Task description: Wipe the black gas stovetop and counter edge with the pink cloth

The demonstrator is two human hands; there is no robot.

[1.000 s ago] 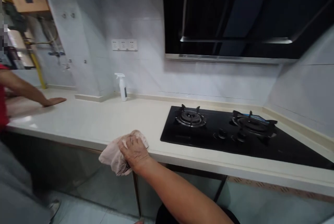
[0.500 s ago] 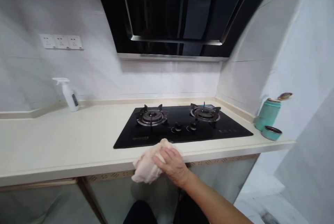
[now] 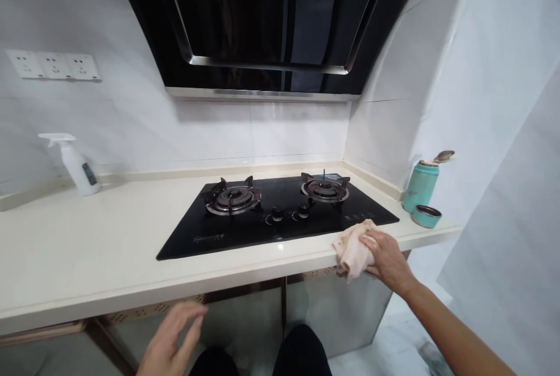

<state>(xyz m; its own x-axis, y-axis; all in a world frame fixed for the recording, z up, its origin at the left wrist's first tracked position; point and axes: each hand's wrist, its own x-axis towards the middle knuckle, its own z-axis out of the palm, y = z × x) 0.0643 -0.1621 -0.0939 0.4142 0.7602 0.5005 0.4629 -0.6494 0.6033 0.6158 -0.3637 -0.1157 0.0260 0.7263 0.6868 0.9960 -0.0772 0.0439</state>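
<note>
My right hand [image 3: 388,260] is closed round a crumpled pale pink cloth [image 3: 355,250], pressing it on the front edge of the cream countertop [image 3: 105,236]. The cloth lies just in front of the right part of the black gas stove [image 3: 245,233] and hangs partly over the edge. My left hand [image 3: 175,335] is in the air in front of the cabinets, below the counter edge. Its thumb and fingers are apart with nothing between them.
A white spray bottle [image 3: 79,169] stands at the back left of the counter. On the right end are a teal jar [image 3: 420,186] with its lid raised and a small teal bowl [image 3: 426,217]. A black range hood [image 3: 262,25] hangs over the stove.
My right hand has moved the cloth rightwards along the counter's front edge. My left hand has come into view at the lower left. The view has shifted right.
</note>
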